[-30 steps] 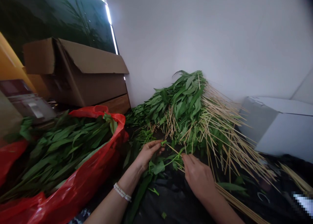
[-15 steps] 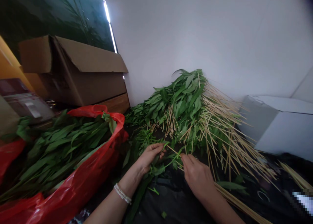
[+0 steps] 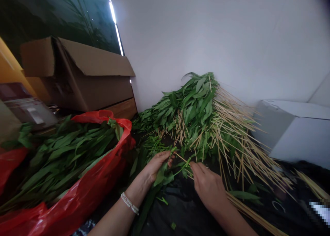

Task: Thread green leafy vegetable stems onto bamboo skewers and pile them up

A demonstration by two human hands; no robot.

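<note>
Between my hands runs a thin wooden skewer [image 3: 182, 157]. My right hand [image 3: 207, 181] is closed in a pinch on its near end, beside a green stem that is threaded on it. At the other end, my left hand [image 3: 160, 163] pinches a leafy green stem [image 3: 162, 177] at the skewer's tip; its leaves hang below my fingers. A beaded bracelet [image 3: 129, 203] circles my left wrist. Just beyond my hands lie cut green stems [image 3: 154, 145] and a large heap of leafy greens [image 3: 196, 102] on skewers, their bare ends [image 3: 239, 129] pointing right.
A red plastic bag [image 3: 108, 174] full of long leaves [image 3: 67, 153] lies open at the left. Behind it stands an open cardboard box [image 3: 103, 91]. To the right is a white box [image 3: 304, 136]. More loose skewers [image 3: 252, 215] lie on the black sheet [image 3: 190, 212] by my right forearm.
My left fingers have shifted slightly, and the leaf under them has turned and now hangs lower beside the palm. My right hand has hardly moved.
</note>
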